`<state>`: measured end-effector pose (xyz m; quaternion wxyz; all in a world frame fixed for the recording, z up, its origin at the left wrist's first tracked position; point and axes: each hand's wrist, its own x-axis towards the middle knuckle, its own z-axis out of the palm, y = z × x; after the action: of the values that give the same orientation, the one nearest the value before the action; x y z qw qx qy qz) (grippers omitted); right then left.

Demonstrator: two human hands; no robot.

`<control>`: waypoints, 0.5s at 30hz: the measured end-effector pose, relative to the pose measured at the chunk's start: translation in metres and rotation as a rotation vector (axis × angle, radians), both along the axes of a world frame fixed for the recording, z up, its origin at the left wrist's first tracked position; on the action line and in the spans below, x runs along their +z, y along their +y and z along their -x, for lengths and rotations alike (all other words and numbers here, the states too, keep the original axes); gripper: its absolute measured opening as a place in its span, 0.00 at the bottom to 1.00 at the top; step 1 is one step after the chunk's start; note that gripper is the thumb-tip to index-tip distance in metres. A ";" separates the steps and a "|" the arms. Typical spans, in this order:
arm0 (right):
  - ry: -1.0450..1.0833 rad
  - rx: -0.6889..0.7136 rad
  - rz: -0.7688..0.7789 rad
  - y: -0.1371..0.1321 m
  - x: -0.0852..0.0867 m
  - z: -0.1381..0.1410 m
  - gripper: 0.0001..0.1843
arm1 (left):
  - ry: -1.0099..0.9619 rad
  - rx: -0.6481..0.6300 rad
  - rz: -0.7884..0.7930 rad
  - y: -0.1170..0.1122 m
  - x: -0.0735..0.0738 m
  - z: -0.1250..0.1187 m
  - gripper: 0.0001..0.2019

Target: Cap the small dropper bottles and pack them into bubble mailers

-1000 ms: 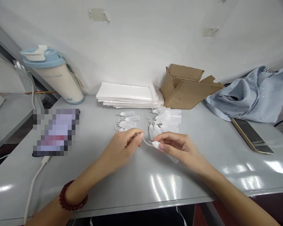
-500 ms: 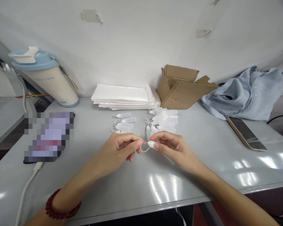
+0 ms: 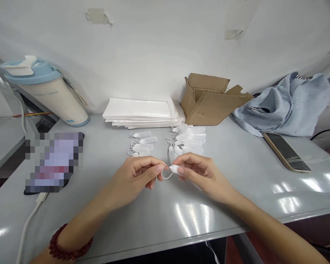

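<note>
My right hand [image 3: 200, 170] pinches a small clear plastic bottle by its white, pointed top [image 3: 173, 168]; the body slants down behind my fingers and is mostly hidden. From that top a thin white strap [image 3: 167, 178] curves round to my left hand [image 3: 144, 172], whose thumb and forefinger are closed on its end. The two hands sit close together, with only a narrow gap at the bottle's tip. Beyond my right hand lies a heap of similar bottles [image 3: 191, 137]. A smaller group of bottles [image 3: 144, 141] lies beyond my left hand.
A stack of white padded envelopes [image 3: 139, 108] and an open cardboard box [image 3: 211, 106] stand against the wall. Left are a tumbler [image 3: 55, 99] and a blurred-out phone [image 3: 56, 159] on a cable. Right are another phone [image 3: 287, 152] and a blue cloth bag [image 3: 288, 106].
The view has shifted slightly. My fingers have come a little closer to the bottle's tip, and the thin line seen there before hardly shows now. Both grips stay the same.
</note>
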<state>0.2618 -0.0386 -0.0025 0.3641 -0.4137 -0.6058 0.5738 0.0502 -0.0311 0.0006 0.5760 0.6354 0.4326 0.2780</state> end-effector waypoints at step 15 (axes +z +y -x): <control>-0.025 -0.018 -0.044 0.000 -0.002 -0.001 0.06 | 0.017 0.016 0.030 -0.002 0.000 -0.003 0.11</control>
<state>0.2628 -0.0387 -0.0043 0.3706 -0.4179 -0.6192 0.5519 0.0529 -0.0328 0.0009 0.5795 0.6257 0.4467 0.2705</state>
